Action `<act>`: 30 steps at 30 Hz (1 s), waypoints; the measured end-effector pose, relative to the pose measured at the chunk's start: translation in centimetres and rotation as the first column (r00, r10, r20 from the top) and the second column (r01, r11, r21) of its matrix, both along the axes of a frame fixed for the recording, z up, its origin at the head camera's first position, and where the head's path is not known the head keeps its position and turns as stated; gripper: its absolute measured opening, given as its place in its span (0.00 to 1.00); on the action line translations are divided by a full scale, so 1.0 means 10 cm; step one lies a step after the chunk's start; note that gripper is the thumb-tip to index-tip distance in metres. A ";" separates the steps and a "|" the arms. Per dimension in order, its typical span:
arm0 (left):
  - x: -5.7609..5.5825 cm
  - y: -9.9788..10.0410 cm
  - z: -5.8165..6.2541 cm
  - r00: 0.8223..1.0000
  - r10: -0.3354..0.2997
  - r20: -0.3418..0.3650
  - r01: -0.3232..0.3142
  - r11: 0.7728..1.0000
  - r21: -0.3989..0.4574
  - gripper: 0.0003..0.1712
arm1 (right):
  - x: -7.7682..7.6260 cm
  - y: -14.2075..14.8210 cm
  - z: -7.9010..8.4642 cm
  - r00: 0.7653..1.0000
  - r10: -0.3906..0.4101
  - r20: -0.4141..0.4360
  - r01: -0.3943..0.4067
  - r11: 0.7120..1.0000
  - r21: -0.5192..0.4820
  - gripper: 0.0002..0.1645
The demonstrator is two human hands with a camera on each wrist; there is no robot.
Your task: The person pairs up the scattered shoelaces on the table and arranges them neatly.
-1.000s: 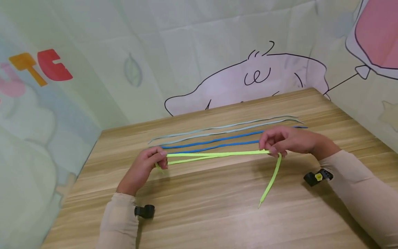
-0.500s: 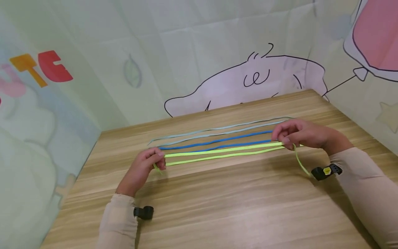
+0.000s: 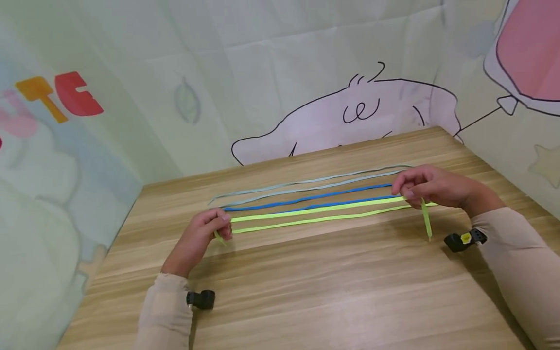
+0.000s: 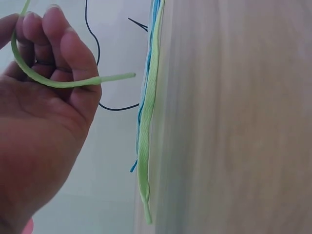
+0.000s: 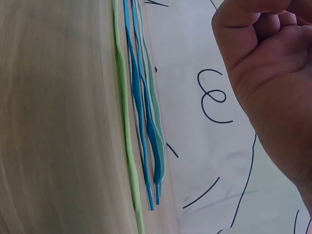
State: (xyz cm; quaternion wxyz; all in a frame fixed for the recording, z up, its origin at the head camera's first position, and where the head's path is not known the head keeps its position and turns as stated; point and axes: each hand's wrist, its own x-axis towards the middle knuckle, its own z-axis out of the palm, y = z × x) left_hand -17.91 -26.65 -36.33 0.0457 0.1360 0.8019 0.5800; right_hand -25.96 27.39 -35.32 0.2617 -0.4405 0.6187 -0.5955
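A neon green shoelace [image 3: 315,210] is stretched above the table between both hands. My left hand [image 3: 203,236] pinches it near its left end, and the short loose tip [image 4: 117,77] curves across the palm in the left wrist view. The right hand [image 3: 442,187] pinches the other end between thumb and finger, with a tail [image 3: 426,221] hanging below. A second green shoelace [image 3: 315,221] lies straight on the table, nearer the person. Just behind the held lace lie two blue shoelaces [image 3: 306,195], one partly covered by it. The right wrist view does not show the pinching fingertips.
Two pale blue-green shoelaces [image 3: 297,183] lie farther back, roughly parallel to the blue ones. Wood-grain tabletop [image 3: 306,282] extends toward the person. A printed cloth [image 3: 210,97] hangs behind the table and along its sides. Black camera mounts [image 3: 203,299] sit at both wrists.
My right hand has moved right and slightly away from the person, drawing the held green lace along above the blue laces. Its hanging tail has swung. The left hand has barely moved.
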 end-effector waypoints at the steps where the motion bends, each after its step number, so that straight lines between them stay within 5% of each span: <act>1: 0.00 0.00 0.00 1.000 0.001 0.003 -0.001 1.000 -0.001 0.22 | 0.00 0.00 0.00 1.000 -0.007 0.001 0.007 1.000 0.005 0.18; 10: -0.02 -0.03 0.05 0.999 0.006 0.044 -0.002 0.997 -0.075 0.23 | -0.01 0.05 -0.01 0.999 -0.041 0.000 0.041 0.999 0.015 0.16; 16: -0.02 -0.12 0.10 0.991 -0.011 0.133 0.039 0.976 -0.214 0.23 | -0.01 0.11 0.01 0.997 -0.079 -0.005 0.079 0.994 0.070 0.15; 30: 0.04 -0.23 0.13 0.977 -0.019 0.213 0.090 0.940 -0.330 0.17 | -0.01 0.20 0.00 0.998 -0.067 0.006 0.063 0.970 0.236 0.06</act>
